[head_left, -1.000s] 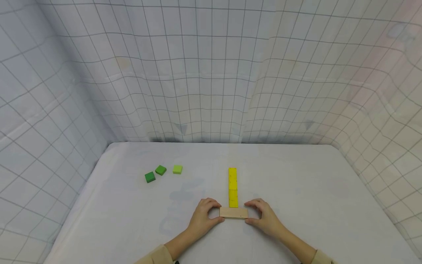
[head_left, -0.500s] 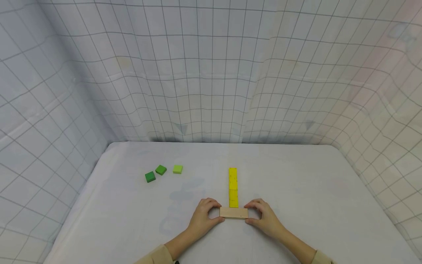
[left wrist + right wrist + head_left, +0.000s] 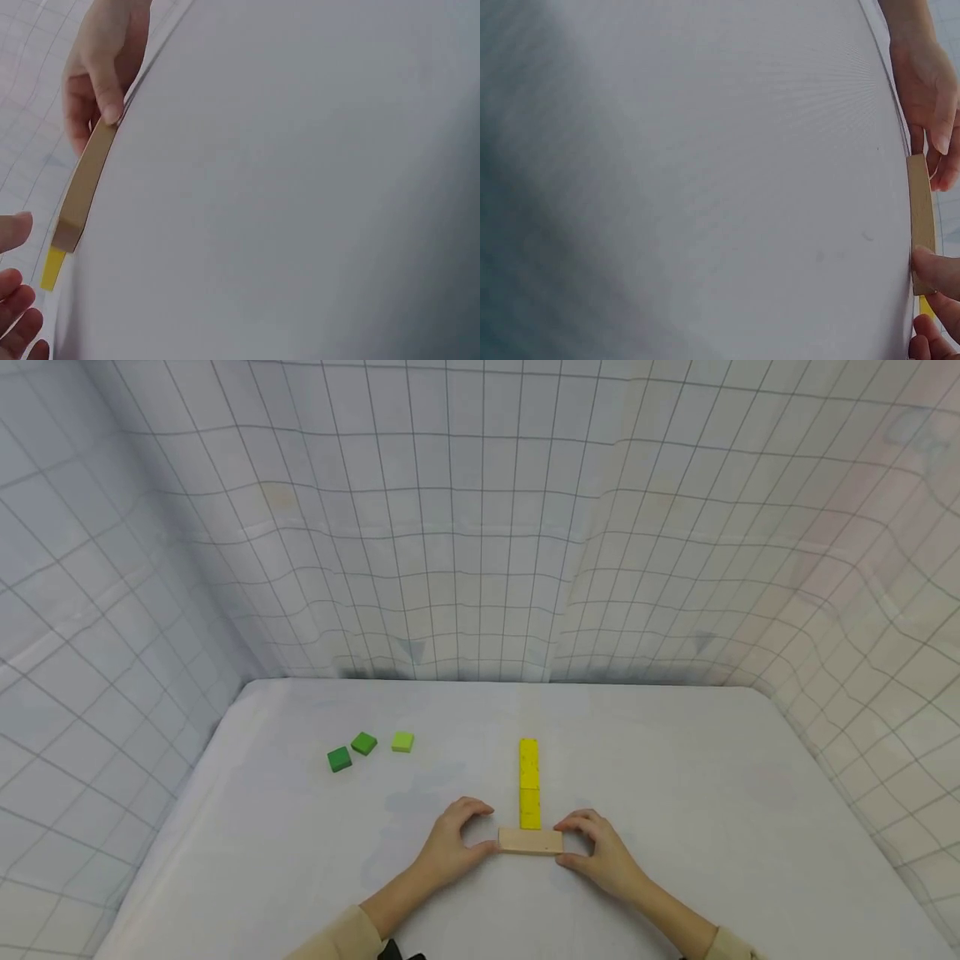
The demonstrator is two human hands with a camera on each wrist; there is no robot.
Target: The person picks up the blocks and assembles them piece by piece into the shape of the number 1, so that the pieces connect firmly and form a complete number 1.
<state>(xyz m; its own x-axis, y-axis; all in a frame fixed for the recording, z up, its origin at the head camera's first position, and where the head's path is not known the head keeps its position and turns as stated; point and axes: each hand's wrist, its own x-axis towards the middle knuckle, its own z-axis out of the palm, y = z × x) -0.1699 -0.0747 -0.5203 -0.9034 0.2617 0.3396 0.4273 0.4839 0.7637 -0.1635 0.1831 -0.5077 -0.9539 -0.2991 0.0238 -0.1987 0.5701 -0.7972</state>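
A pale wooden block (image 3: pixel 531 841) lies crosswise near the front of the white table, at the near end of two yellow pieces (image 3: pixel 529 785) set end to end in a straight line. The right hand (image 3: pixel 606 856) pinches the block's right end between thumb and fingers; the left wrist view shows its thumb on the block (image 3: pixel 86 176). At the other end, the left hand (image 3: pixel 450 843) has its fingers spread off the wood, the thumb tip close beside the block's left end. In the right wrist view, the left hand (image 3: pixel 926 86) hangs loosely curved by the block.
Toward the back left of the table (image 3: pixel 675 752) lie a dark green block (image 3: pixel 340 759), a mid-green block (image 3: pixel 363 743) and a light green block (image 3: pixel 402 742). Grid-patterned white curtains (image 3: pixel 480 527) enclose the table at the back and both sides.
The left hand has let go of the block's left end, its fingers opening and drawing away to the left. The right hand keeps its pinch, and the block stays in place.
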